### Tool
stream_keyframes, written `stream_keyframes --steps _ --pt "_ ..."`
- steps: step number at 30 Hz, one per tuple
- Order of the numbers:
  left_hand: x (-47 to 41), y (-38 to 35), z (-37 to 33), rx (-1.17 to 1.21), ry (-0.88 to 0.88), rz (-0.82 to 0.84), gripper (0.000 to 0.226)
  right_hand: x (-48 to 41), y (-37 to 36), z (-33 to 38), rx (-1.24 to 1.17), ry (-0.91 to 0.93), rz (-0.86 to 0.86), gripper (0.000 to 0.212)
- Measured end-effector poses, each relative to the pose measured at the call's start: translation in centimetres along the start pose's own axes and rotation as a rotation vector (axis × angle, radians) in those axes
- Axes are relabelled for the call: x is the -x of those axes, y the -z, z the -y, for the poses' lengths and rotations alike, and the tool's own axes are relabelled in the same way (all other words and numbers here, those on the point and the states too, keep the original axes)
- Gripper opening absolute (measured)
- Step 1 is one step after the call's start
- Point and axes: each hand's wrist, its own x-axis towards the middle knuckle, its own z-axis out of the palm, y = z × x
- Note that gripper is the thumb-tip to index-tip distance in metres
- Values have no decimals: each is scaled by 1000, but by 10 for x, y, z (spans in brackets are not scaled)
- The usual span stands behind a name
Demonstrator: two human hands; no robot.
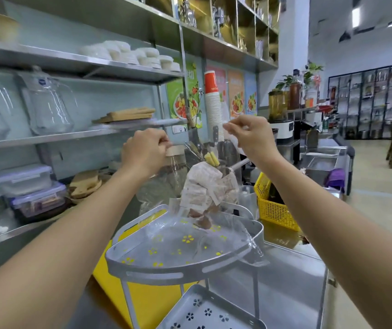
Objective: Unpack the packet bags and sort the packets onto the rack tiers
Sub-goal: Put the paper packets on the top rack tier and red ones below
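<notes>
A clear plastic bag [166,176] hangs upside down between my hands over the grey rack's top tier [180,267]. My left hand [144,153] pinches one bottom corner of the bag, and my right hand [252,136] pinches the other corner higher up. A clump of white and brown packets [204,188] hangs in the bag's lower part, just above the tier. The bag's loose open end lies spread across the tier's flower-punched floor. A lower rack tier [204,312] shows below with nothing visible on it.
A yellow basket [273,210] stands right of the rack on the steel counter [292,281]. Behind the bag are a utensil holder [211,160] and a stack of paper cups [212,103]. Lidded food boxes [26,179] and wall shelves are at the left.
</notes>
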Motion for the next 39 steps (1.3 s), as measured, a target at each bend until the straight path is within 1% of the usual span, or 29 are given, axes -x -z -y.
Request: stream_keyframes --steps 2,3,5,6,8,10,11,12,13,14,16,17,18,19,20,21,22,23,24,25,26,29,31,32,33,35,36,37,39 --pt "-5 0 -2 11 0 -2 17 4 0 0 -60 -88 87 38" --pt "-5 0 -3 10 -1 -16 17 9 0 0 -128 -173 130 47" --pt "-1 -1 -4 -3 -20 -54 20 19 0 -10 -198 -353 230 54" --pt "2 -2 -3 -9 -35 -71 21 24 0 -18 -181 -410 305 50" --pt "8 -4 3 -15 -56 -97 22 35 -3 -29 -170 -473 437 27" --pt "12 -5 11 -17 -65 -127 20 44 -9 -35 -213 -488 443 5" --pt "13 -5 17 -20 -70 -140 19 46 -13 -37 -250 -488 411 4" --pt "15 -5 24 -21 -75 -158 23 48 -16 -37 -294 -487 373 7" --pt "18 -5 31 -19 -69 -181 39 50 -19 -36 -339 -485 344 10" --pt "21 -4 38 4 -41 -208 61 51 -21 -35 -378 -475 334 13" --pt "29 -1 53 107 85 -287 98 53 -25 -35 -443 -437 360 17" --pt "33 -1 63 194 166 -310 108 54 -27 -35 -475 -425 375 18" --pt "36 -1 72 340 246 -294 114 55 -28 -34 -508 -423 378 20" --pt "39 0 77 536 333 -226 116 56 -30 -35 -534 -427 369 21" --pt "43 1 82 731 422 -111 113 57 -32 -35 -559 -437 354 21" --pt "48 1 86 853 483 36 104 57 -33 -35 -585 -451 334 21" --pt "53 1 91 875 493 174 87 58 -36 -35 -610 -464 307 19" --pt "59 -1 96 833 476 277 65 60 -38 -37 -618 -477 277 16" --pt "63 -6 100 777 448 317 42 62 -39 -38 -623 -493 258 13" --pt "66 -10 103 734 431 314 22 65 -40 -41 -616 -509 262 9" --pt "70 -12 103 741 424 297 13 70 -41 -46 -584 -523 291 8" --pt "75 -19 103 812 413 228 17 84 -39 -58 -460 -567 392 8" --pt "79 -20 103 856 399 238 19 87 -38 -63 -494 -594 360 10" --pt "81 -20 103 886 413 284 18 88 -37 -62 -497 -590 339 11" --pt "82 -21 106 912 438 352 24 88 -37 -62 -489 -582 318 12" --pt "85 -26 110 865 487 450 41 87 -37 -59 -486 -556 294 13" --pt "86 -28 109 793 485 435 37 85 -38 -57 -488 -546 291 14" --pt "85 -29 108 725 470 374 27 83 -38 -55 -483 -535 288 13" --pt "77 -26 104 703 462 240 13 75 -38 -50 -465 -514 265 10"
